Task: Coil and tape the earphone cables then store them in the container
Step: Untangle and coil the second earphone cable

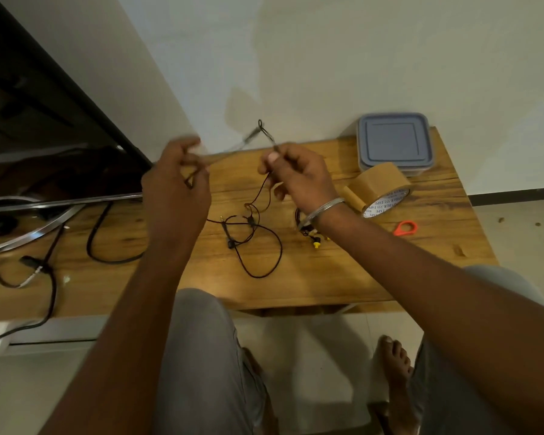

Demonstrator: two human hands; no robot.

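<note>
A thin dark earphone cable lies in loose loops on the wooden table, and part of it rises to both hands. My left hand holds one stretch of it in curled fingers. My right hand pinches the cable between thumb and fingers, with a small loop sticking up above them. A second earphone bundle with yellow tips lies under my right wrist. The brown tape roll stands on edge to the right. Behind it sits the lidded grey-blue container.
Orange-handled scissors lie right of the tape. A dark screen on a metal stand and thick black cables fill the table's left part. The table's right edge drops to a tiled floor. My knees and a bare foot are below.
</note>
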